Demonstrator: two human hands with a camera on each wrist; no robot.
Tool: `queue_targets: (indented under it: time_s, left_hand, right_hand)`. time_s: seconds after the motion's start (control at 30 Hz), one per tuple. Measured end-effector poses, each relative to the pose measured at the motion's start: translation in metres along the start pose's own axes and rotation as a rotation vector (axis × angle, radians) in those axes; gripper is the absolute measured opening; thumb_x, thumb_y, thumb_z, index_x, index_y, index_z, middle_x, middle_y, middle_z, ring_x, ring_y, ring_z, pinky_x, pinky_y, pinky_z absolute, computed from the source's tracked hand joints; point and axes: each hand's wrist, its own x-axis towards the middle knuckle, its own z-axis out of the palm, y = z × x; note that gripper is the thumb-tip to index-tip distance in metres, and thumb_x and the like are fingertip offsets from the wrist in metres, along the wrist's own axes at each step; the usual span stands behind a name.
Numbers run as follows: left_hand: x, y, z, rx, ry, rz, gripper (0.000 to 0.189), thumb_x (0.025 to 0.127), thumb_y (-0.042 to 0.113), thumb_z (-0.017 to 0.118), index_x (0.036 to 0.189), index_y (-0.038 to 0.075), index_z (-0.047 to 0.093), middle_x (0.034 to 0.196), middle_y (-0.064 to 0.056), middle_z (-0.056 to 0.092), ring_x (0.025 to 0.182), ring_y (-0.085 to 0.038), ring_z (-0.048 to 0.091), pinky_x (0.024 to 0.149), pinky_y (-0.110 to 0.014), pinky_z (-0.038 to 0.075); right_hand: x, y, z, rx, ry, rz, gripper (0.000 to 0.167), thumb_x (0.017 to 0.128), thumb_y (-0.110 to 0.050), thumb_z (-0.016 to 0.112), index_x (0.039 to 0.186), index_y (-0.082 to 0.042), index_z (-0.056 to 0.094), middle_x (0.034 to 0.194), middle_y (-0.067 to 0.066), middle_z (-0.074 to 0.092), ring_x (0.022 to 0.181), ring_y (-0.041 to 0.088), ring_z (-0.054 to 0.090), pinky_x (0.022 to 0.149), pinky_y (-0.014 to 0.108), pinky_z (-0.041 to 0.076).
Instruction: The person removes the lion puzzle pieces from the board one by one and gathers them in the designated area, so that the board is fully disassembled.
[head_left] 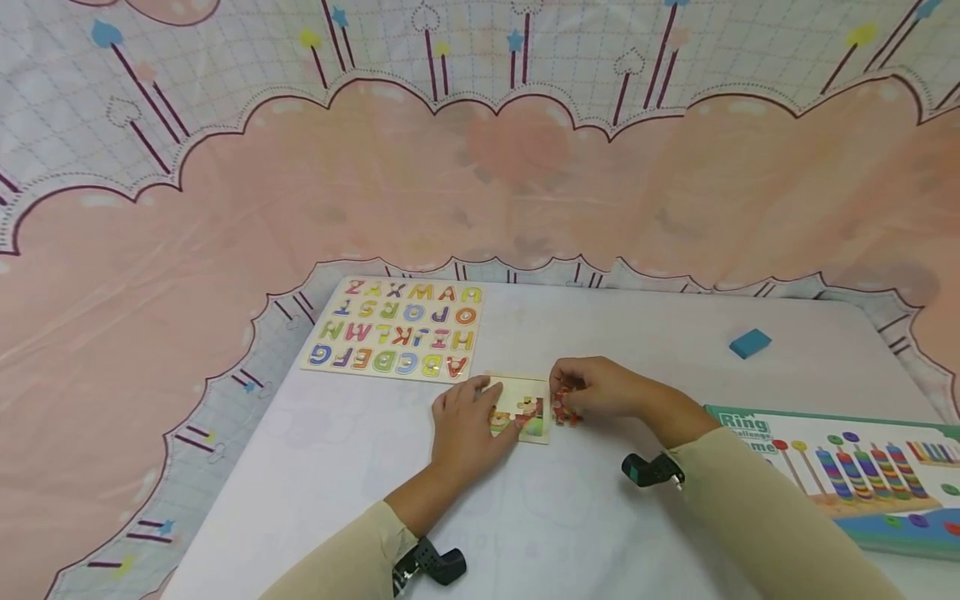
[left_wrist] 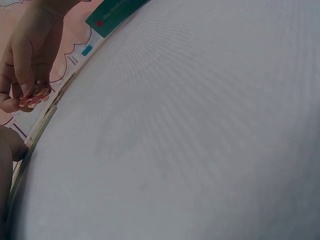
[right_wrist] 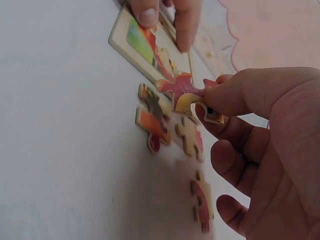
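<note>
A small wooden jigsaw tray (head_left: 513,385) lies on the white table, partly filled with picture pieces. My left hand (head_left: 467,429) rests on its left side, fingers spread, with the thumb near the lower edge. To the right of the tray, my right hand (head_left: 600,387) pinches a red and yellow jigsaw piece (right_wrist: 182,89) between thumb and fingertips, raised off the table. Several loose jigsaw pieces (right_wrist: 189,137) lie below that hand, beside the tray. In the left wrist view, the right hand and its held piece (left_wrist: 36,96) appear past the tray's edge.
An alphabet board (head_left: 393,333) lies behind and left of the tray. A blue block (head_left: 750,343) sits at the back right. Beside the right forearm is a green-edged ring game box (head_left: 870,492). A patterned cloth (head_left: 555,192) hangs beyond the table.
</note>
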Motion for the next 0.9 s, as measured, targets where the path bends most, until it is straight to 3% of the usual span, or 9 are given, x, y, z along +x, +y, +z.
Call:
queue_targets:
  time_s: [0.6, 0.9]
  left_hand:
    - [0.0, 0.0, -0.001, 0.005, -0.008, -0.016, 0.065, 0.094, 0.052, 0.074, 0.146, 0.013, 0.066, 0.155, -0.008, 0.054, 0.143, -0.029, 0.044, 0.114, -0.057, 0.029]
    - [0.0, 0.0, 0.0, -0.001, -0.02, -0.015, 0.065, 0.093, 0.05, 0.074, 0.146, 0.013, 0.066, 0.156, -0.007, 0.053, 0.144, -0.029, 0.043, 0.114, -0.056, 0.029]
  right_hand:
    - [-0.024, 0.016, -0.01, -0.067, -0.025, 0.044, 0.013, 0.098, -0.004, 0.072, 0.105, -0.014, 0.068, 0.091, 0.0, 0.06, 0.092, 0.02, 0.057, 0.078, 0.034, 0.048]
    - [-0.032, 0.025, -0.007, -0.128, -0.008, -0.024, 0.014, 0.099, -0.003, 0.071, 0.105, -0.015, 0.069, 0.092, -0.005, 0.064, 0.089, 0.017, 0.057, 0.078, 0.032, 0.05]
